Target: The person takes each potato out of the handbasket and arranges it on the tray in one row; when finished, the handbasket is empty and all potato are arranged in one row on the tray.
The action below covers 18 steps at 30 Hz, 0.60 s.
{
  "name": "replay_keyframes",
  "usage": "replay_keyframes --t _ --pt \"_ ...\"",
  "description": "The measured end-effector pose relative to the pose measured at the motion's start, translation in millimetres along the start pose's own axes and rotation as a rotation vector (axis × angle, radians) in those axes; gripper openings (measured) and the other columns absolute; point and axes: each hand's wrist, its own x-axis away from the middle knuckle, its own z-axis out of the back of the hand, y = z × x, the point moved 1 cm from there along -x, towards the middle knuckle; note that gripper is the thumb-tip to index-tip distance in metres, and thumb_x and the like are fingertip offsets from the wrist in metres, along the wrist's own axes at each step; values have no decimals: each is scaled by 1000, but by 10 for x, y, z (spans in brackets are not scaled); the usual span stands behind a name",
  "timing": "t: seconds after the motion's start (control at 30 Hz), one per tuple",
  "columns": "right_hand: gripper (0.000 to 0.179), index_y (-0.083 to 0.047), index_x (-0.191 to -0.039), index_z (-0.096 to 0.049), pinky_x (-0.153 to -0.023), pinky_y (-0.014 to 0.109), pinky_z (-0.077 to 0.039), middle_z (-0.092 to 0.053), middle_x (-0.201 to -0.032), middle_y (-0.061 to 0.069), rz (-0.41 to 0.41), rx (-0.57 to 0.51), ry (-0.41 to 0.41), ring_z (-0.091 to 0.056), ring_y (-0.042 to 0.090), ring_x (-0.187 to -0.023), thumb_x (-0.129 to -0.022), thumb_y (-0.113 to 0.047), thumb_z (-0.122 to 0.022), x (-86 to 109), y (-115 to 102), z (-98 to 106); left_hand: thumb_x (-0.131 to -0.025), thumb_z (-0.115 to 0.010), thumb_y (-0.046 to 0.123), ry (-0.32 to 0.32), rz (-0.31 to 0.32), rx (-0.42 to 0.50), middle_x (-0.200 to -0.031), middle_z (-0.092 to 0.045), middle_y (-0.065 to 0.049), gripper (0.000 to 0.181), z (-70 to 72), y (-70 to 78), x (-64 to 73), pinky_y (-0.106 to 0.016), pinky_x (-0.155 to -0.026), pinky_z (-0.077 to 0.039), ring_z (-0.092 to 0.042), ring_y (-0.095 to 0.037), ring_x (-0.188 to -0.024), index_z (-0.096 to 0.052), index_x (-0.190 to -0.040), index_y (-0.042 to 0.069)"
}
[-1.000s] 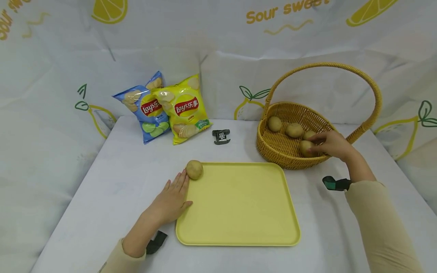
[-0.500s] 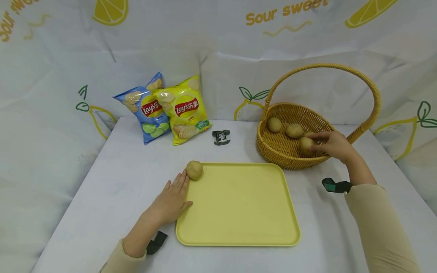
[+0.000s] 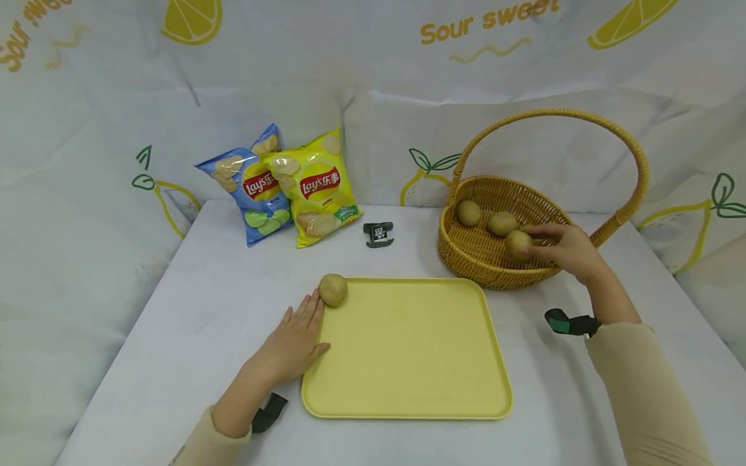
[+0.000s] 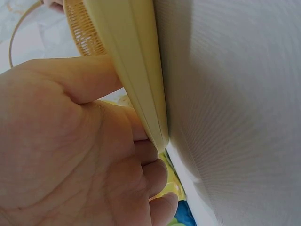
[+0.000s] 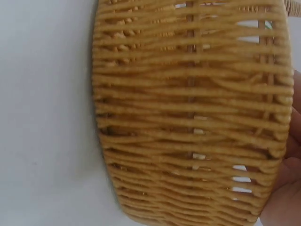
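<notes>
My right hand (image 3: 571, 252) reaches over the rim of a wicker basket (image 3: 478, 268) and pinches a round potato (image 3: 518, 246) between thumb and fingers. Inside the basket lie another potato (image 3: 469, 213) at the left and an oval potato (image 3: 502, 224) in the middle. The right wrist view is mostly filled by the basket's woven side, which hides the held potato. My left hand (image 3: 294, 343) rests along the left edge of a yellow tray (image 3: 408, 349), fingers extended and thumb over the rim. Its fingertips are beside a single potato (image 3: 333, 290) in the tray's far left corner.
A blue chip bag (image 3: 262, 194) and a yellow chip bag (image 3: 318, 188) lean against the back cloth. A small black object (image 3: 379, 234) with a printed label lies between bags and basket. The basket's tall handle (image 3: 550, 112) arches above its bowl.
My right hand has shifted the pinched potato slightly left and up within the basket. The potato formerly visible behind it is now hidden. My left hand stays at the tray edge.
</notes>
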Motion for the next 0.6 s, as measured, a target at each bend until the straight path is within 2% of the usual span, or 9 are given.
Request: replay_keyframes --t 0.2,0.4,0.6 --pt "57 2 -128 -56 -66 18 -48 -53 -114 -6 -8 -61 30 -52 9 -96 -82 -26 -75 9 -24 -43 -98 -51 31 -4 4 -1 -154 -5 -25 73 7 1 -4 -54 -111 -15 -7 -37 -142 -15 -145 -12" --pt "53 4 -124 -59 -66 16 -47 -54 -105 -21 29 -81 80 -54 8 -95 -82 -22 -76 23 -74 -90 -98 -51 31 -2 0 -9 -154 -6 -25 74 10 -3 -2 -54 -110 -16 -8 -37 -142 -15 -145 -12" --pt "51 4 -122 -60 -67 14 -46 -54 -102 -26 51 -93 115 -52 10 -97 -81 -20 -76 54 -127 -137 -98 -51 31 1 -4 -17 -154 -6 -26 73 4 -4 1 -54 -110 -16 -9 -38 -141 -16 -145 -13"
